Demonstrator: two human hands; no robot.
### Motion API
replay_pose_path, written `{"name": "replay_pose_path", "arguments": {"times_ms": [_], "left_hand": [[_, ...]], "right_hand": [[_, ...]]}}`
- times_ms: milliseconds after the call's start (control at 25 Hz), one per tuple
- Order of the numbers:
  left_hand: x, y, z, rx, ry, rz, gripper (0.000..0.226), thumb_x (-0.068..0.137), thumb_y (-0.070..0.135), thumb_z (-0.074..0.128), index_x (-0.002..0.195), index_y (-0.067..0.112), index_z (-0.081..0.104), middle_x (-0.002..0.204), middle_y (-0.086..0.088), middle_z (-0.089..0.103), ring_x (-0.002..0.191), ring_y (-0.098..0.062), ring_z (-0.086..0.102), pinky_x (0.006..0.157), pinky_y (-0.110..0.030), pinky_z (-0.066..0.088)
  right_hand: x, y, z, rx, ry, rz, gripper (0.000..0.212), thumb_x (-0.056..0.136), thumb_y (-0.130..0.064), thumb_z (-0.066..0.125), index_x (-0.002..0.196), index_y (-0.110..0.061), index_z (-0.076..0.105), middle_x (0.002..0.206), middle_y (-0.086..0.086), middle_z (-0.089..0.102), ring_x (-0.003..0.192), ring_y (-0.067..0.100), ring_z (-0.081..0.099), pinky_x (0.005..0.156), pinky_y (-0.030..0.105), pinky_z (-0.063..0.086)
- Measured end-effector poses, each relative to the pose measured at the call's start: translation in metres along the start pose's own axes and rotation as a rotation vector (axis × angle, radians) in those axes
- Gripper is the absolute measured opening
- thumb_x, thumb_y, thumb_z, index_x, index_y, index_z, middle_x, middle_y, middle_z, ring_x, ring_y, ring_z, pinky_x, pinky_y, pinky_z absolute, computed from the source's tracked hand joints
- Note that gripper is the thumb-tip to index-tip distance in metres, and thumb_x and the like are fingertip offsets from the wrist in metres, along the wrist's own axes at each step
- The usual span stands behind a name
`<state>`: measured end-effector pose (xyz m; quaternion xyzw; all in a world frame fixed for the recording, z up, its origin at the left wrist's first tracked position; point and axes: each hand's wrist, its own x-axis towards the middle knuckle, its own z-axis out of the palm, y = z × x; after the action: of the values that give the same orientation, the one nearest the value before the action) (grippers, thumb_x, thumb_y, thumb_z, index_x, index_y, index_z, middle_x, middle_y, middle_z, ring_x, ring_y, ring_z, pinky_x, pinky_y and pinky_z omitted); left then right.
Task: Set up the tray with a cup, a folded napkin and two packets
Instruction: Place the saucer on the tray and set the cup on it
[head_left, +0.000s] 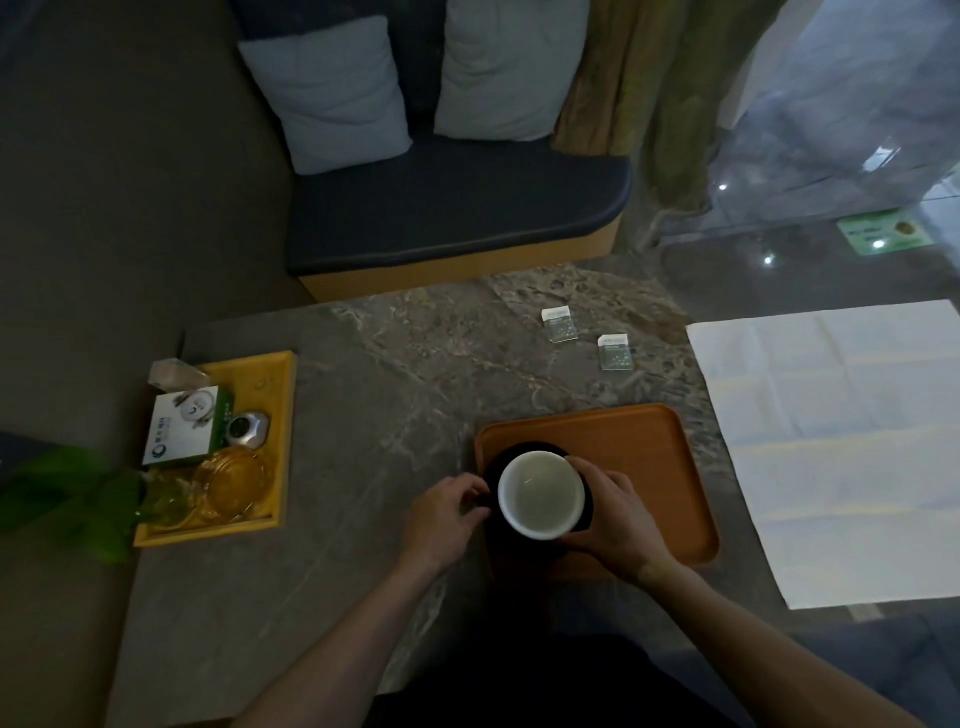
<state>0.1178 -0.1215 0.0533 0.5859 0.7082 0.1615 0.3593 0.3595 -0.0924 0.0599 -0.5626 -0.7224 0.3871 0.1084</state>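
A dark cup with a white inside (541, 493) stands on a black saucer (524, 449) at the left end of the orange tray (639, 447). My left hand (447, 512) pinches the cup's handle on its left side. My right hand (613, 512) wraps around the cup's right side. Two small packets (560, 324) (615, 352) lie on the marble table beyond the tray. A large white napkin (831, 447) lies spread out flat to the right of the tray.
A yellow tray (283, 395) at the left holds a white-and-green box (184, 426), a small silver object (247, 428) and a glass ashtray (234, 483). Green leaves (78, 493) stick out beside it. A bench with two cushions (452, 208) stands behind the table.
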Motion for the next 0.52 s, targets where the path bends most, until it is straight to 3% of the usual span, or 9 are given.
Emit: {"name": "replay_pose_path", "arguments": {"times_ms": [520], "left_hand": [[0.0071, -0.0100, 0.0052, 0.017, -0.012, -0.017, 0.025, 0.075, 0.020, 0.076, 0.097, 0.028, 0.067, 0.094, 0.002, 0.066, 0.088, -0.015, 0.064, 0.083, -0.034, 0.050]], "right_hand": [[0.0076, 0.0048, 0.0027, -0.035, -0.065, 0.038, 0.096, 0.063, -0.052, 0.079, 0.144, -0.035, 0.030, 0.141, -0.014, 0.047, 0.124, 0.021, 0.039, 0.092, 0.043, 0.044]]}}
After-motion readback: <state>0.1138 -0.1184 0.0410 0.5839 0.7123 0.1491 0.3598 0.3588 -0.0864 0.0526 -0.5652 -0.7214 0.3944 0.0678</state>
